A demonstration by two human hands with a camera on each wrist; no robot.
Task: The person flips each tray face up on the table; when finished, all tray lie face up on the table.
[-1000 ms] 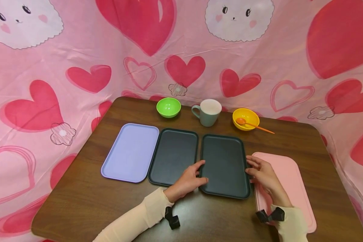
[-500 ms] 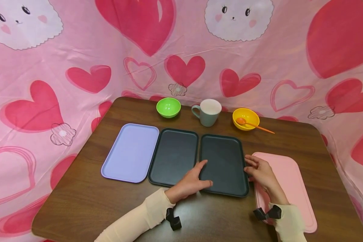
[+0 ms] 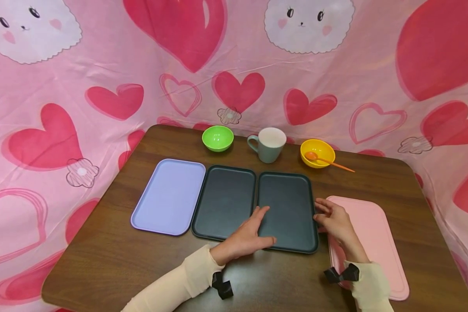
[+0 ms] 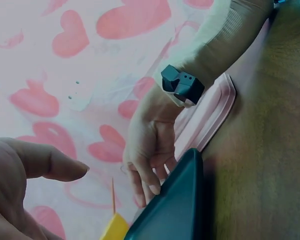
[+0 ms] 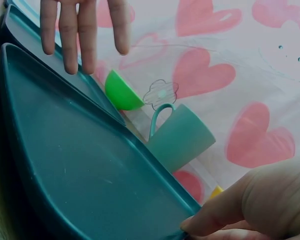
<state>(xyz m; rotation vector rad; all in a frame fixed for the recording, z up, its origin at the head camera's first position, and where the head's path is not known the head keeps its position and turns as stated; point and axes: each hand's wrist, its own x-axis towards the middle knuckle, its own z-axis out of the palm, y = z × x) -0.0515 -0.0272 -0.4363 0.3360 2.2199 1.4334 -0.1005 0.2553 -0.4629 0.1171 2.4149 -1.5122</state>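
Note:
Two dark rectangular trays lie side by side in the head view. My right hand point(image 3: 337, 223) is at the right edge of the right dark tray point(image 3: 288, 203), its thumb tip touching the rim in the right wrist view and its fingers loosely extended along that side. My left hand point(image 3: 247, 236), thumb and fingers spread, holds nothing over the near left corner of this tray. Part of the left dark tray point(image 3: 224, 199) lies behind that hand. The right wrist view shows the left hand's fingers point(image 5: 80, 40) apart from the right tray's surface.
A lavender tray point(image 3: 169, 195) lies at the left, a pink board point(image 3: 370, 234) partly under the right forearm. Along the table's back stand a green bowl point(image 3: 217, 138), a grey-green mug point(image 3: 269, 147) and a yellow bowl point(image 3: 323, 149) with an orange spoon point(image 3: 335, 165). Heart-print cloth hangs behind.
The right dark tray has slid slightly left, nearer the left dark tray, and the right hand moved with it. The left hand has spread and reaches further over the tray's corner.

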